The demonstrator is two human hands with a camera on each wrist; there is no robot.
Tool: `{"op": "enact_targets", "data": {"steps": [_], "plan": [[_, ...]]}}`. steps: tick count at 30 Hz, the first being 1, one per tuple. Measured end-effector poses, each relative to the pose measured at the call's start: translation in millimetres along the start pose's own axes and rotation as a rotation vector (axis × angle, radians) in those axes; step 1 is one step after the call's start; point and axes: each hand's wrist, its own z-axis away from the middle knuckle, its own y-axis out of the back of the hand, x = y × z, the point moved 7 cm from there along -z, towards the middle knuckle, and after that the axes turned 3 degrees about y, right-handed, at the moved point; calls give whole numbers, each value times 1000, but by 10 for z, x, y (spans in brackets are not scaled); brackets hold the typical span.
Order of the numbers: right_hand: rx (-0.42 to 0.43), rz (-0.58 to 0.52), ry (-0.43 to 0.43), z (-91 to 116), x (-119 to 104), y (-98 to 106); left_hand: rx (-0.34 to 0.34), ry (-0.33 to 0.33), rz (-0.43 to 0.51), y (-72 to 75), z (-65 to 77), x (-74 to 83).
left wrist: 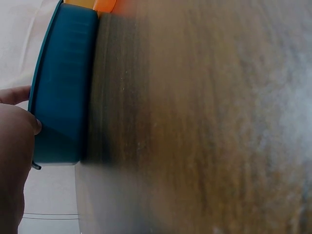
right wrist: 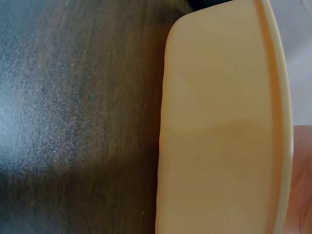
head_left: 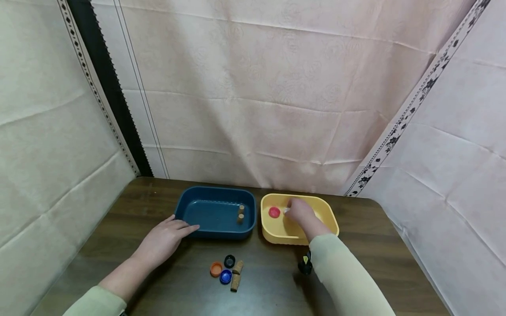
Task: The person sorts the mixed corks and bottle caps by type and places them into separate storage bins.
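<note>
My left hand (head_left: 164, 241) holds the near left corner of the blue tub (head_left: 215, 189). In the left wrist view one finger reaches over its rim and a fingertip touches the outer wall. Two small corks (head_left: 240, 217) are on the right side inside this tub. My right hand (head_left: 303, 214) reaches into the yellow tub (head_left: 282, 240), its fingers curled at a small white cap (head_left: 286, 210), largely covered by them. To their left in that tub lies a red bottle cap (head_left: 274, 212). In the right wrist view the tub wall hides my fingers.
In front of the tubs an orange cap (head_left: 216, 269), a black cap (head_left: 229, 261) and a blue cap (head_left: 225, 276) lie beside two corks (head_left: 235, 283) on the wooden table (head_left: 269, 281). Pale cloth (head_left: 253, 87) hangs behind and at both sides.
</note>
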Motion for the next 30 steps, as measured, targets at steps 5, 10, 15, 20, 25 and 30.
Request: {"op": "enact_targets", "data": {"steps": [5, 10, 15, 20, 25, 30], "plan": [[17, 3, 8, 19, 5, -7, 0, 0, 2, 1, -2, 3], [7, 8, -7, 26, 37, -31, -5, -2, 5, 6, 0, 13], [-5, 6, -25, 34, 57, -33, -2, -5, 6, 6, -7, 9], [-13, 2, -21, 42, 56, -35, 3, -10, 7, 6, -6, 5], [-17, 7, -3, 38, 48, -37, 1, -5, 4, 2, 2, 3], [-21, -3, -17, 35, 66, -44, -3, -1, 3, 12, 8, 6]]}}
